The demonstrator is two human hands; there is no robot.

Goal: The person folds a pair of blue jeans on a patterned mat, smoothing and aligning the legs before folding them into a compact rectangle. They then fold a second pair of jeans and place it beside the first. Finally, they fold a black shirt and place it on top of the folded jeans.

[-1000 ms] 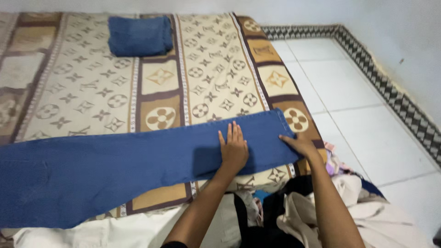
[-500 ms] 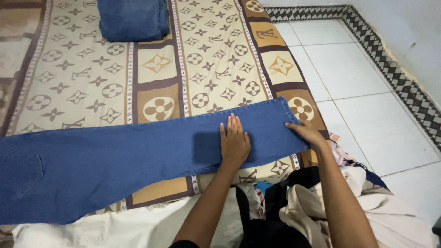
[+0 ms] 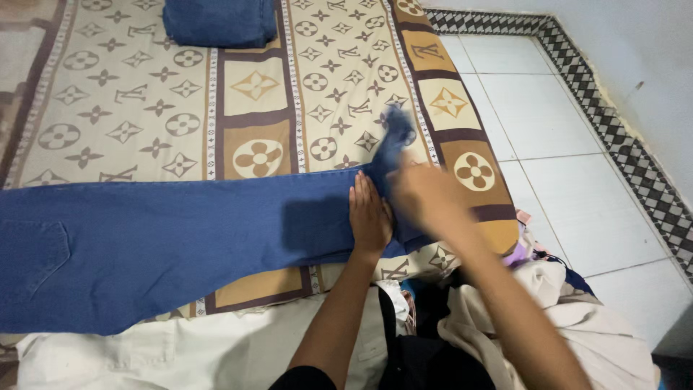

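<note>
Blue jeans on bed, left hand flat, fingers together, right hand pinching hem

Blue jeans flat, leg-end lifted

Under my left grip I see plain mid-blue denim jeans, the same blue in the blurred leg end lifted by my right grip. Beyond both grips, the bed cover is cream with brown flower and star motifs, crossed by brown and tan bands. Far beyond my left grip sits a darker blue folded denim piece. Right of my right grip, white floor tiles meet a black-and-white checked border.
</note>
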